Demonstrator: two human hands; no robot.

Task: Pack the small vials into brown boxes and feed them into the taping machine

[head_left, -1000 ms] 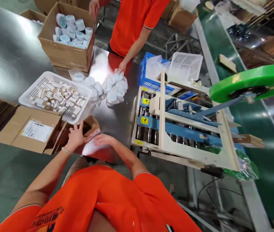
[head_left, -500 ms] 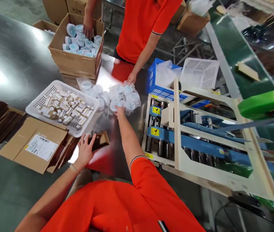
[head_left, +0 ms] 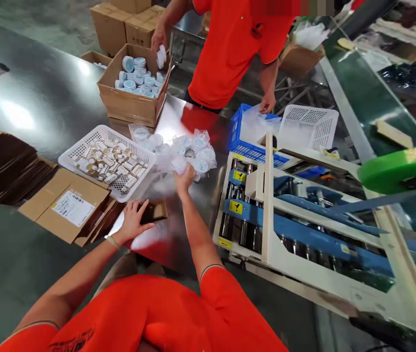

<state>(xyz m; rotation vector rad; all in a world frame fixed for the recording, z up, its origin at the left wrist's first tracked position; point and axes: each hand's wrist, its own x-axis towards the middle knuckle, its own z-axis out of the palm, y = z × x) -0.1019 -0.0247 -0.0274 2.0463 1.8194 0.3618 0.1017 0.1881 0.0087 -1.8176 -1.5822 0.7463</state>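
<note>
A small brown cardboard box (head_left: 161,211) sits on the table (head_left: 206,198), partly hidden, its top open on a dark inside. Farther across, round white tubs (head_left: 199,143) with pale-blue tops lie clustered in clear, crinkled plastic — the nearest bagged tub (head_left: 179,164) is blurred.

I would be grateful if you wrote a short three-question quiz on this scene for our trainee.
1. Which hand is at the bagged round tubs, the wearer's left or right?
2. True or false: the left hand is inside the white basket of small items.
3. Fill in: the co-worker's hand is over plastic bags in a ____ crate.

Key:
1. The right hand.
2. False; it is at the small carton.
3. Blue.
</note>
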